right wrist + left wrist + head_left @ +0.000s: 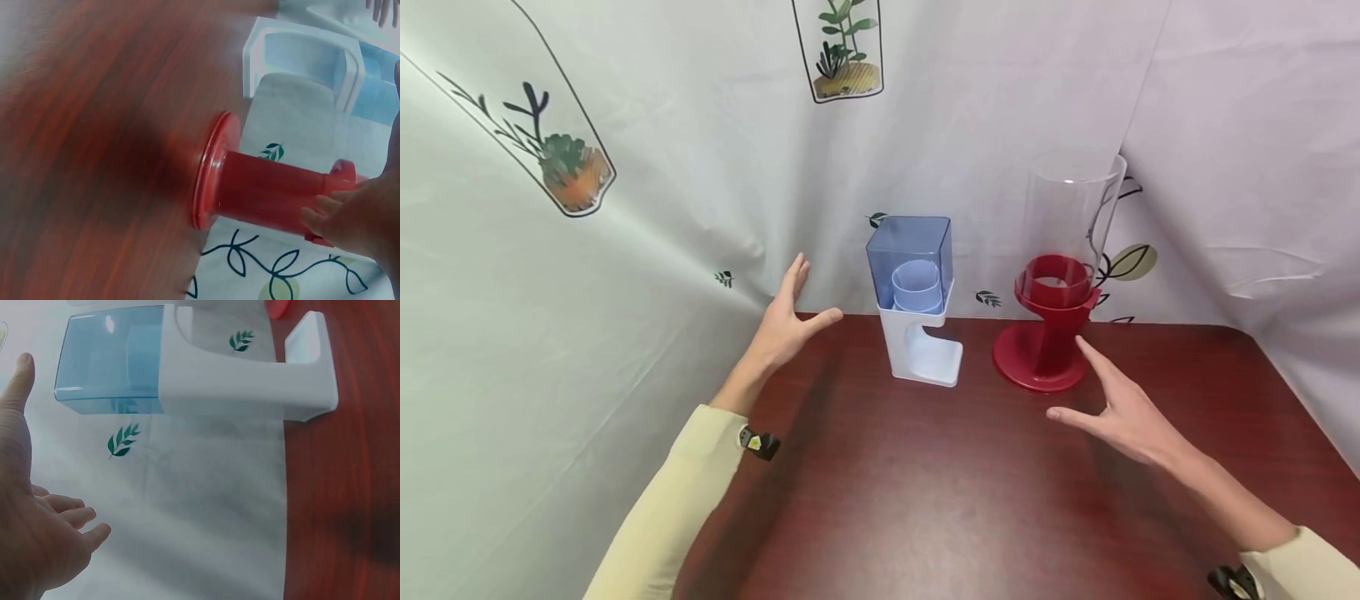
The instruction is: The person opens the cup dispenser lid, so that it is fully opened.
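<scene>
Toward the back of the table stands a small white dispenser-like stand point(902, 343) with a see-through blue box point(910, 237) on top. A round cup-like part shows inside the box. My left hand point(781, 329) hovers to its left, thumb and fingers spread, holding nothing. To the right is a red stand point(1051, 342) on a round base, with a tall clear tube point(1067, 200) rising from it. My right hand point(1123, 412) is in front and to the right of this stand, thumb apart from the fingers. In the right wrist view its fingers overlap the red stand's upper end; contact cannot be made out.
Both things stand on a dark red-brown wooden table point(917, 483), close to its back edge. A pale cloth point(700, 167) printed with plants hangs behind and along the left side. On each wrist is a black strap point(762, 442).
</scene>
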A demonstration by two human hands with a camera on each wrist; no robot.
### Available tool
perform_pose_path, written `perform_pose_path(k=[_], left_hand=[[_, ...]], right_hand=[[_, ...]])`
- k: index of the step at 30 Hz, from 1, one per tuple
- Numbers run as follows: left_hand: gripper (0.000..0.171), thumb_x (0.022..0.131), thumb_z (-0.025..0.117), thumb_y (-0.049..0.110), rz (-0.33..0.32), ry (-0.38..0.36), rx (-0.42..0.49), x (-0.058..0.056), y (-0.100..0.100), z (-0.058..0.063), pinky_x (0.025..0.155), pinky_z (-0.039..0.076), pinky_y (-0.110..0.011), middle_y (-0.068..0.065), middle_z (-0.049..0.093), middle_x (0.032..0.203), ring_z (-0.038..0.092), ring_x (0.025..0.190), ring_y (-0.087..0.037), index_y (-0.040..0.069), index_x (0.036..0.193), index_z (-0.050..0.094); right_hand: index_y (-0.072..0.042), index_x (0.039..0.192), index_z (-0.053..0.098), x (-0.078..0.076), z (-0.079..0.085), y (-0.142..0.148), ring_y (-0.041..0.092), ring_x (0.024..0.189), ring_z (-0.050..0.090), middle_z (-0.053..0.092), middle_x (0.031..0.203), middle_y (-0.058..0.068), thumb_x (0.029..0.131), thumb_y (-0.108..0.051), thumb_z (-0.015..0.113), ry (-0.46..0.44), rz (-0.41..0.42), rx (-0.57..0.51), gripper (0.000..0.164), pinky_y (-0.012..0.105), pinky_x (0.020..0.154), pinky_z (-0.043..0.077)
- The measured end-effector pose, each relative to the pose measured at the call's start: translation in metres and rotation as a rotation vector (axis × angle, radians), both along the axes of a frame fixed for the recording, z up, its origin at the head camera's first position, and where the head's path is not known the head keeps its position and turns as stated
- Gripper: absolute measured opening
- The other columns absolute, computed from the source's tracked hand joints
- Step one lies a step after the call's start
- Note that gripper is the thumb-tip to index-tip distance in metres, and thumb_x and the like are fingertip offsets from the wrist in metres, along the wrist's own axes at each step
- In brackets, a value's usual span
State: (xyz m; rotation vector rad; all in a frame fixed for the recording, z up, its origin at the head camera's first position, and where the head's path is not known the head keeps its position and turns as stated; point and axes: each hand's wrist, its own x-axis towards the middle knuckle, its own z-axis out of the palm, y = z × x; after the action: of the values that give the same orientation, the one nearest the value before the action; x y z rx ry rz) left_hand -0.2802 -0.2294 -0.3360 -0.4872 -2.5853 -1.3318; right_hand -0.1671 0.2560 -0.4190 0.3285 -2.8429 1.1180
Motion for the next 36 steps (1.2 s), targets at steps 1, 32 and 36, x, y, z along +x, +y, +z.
perform_pose_path(k=[1,32,36], left_hand=[[0.107,0.092,0.082,0.051,-0.008,0.006,0.016,-0.003,0.002,0.002,0.128,0.019,-0.055,0.013,0.022,0.174,0.018,0.16,-0.009,0.043,0.169,0.008],[0.113,0.091,0.086,0.038,-0.167,0.09,0.248,-0.053,0.067,0.046,0.126,0.026,-0.031,-0.003,0.025,0.175,0.027,0.158,-0.01,0.017,0.172,0.01],[0.11,0.093,0.085,0.027,-0.17,0.09,0.26,-0.059,0.076,0.047,0.126,0.026,-0.032,-0.01,0.022,0.176,0.026,0.159,-0.011,0.014,0.172,0.009]], right_hand=[[-0.013,0.172,0.012,-0.003,0.0,-0.002,0.054,0.149,0.03,0.026,0.17,0.026,0.085,-0.052,0.086,0.003,0.008,-0.01,0.122,0.08,0.102,0.041],[-0.021,0.172,0.012,-0.098,-0.005,-0.088,0.046,0.157,0.026,0.019,0.176,0.013,0.085,-0.048,0.087,-0.032,0.075,-0.317,0.119,0.068,0.11,0.042],[-0.022,0.173,0.011,-0.112,0.002,-0.101,0.044,0.158,0.024,0.016,0.177,0.011,0.084,-0.049,0.087,-0.042,0.087,-0.336,0.12,0.068,0.114,0.039]])
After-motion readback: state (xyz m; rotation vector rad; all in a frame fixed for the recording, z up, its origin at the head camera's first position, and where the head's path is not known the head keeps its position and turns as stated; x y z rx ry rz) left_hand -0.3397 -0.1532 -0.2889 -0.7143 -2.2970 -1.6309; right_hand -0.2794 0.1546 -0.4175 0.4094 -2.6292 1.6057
